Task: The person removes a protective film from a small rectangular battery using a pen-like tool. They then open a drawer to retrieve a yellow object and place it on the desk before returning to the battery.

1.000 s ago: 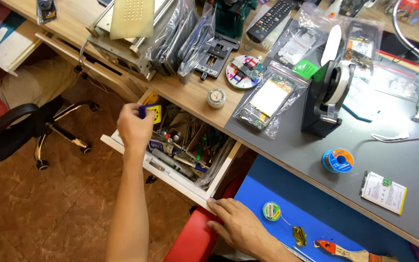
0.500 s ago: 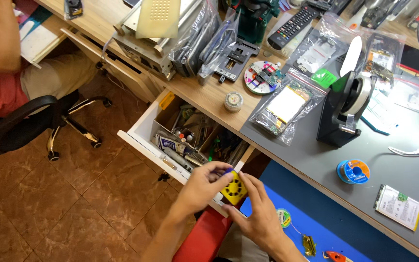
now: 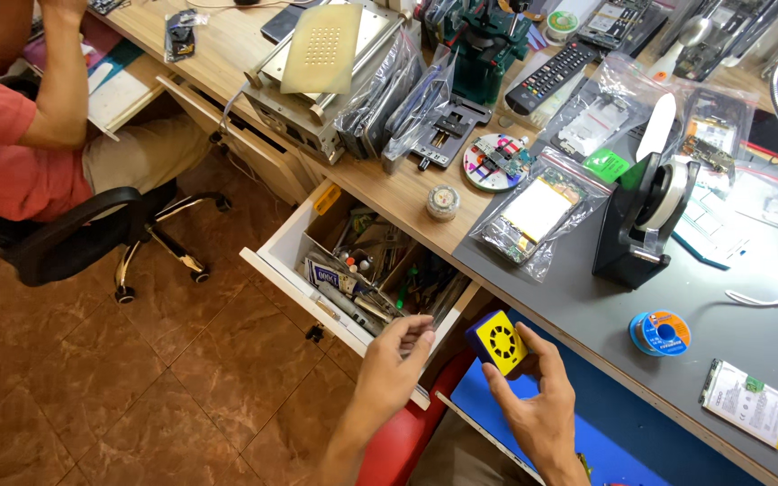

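My right hand (image 3: pixel 533 416) grips a small yellow and blue box-shaped tool (image 3: pixel 497 343) with a round vented face, held just in front of the desk edge. My left hand (image 3: pixel 395 362) hovers beside it over the front of an open white drawer (image 3: pixel 292 281), fingers curled, pinched and holding nothing that I can see. The drawer is crammed with screwdrivers, pens, tubes and small packets.
On the grey desk stand a black tape dispenser (image 3: pixel 646 219), a blue solder spool (image 3: pixel 660 332), bagged circuit boards (image 3: pixel 535 214) and a remote control (image 3: pixel 552 78). A person in a red shirt (image 3: pixel 11 144) sits on a black office chair (image 3: pixel 74 236) at the left.
My left hand came out of the drawer with the yellow tool and passed it to my right hand, which left the blue mat. The view shifted left and upward.
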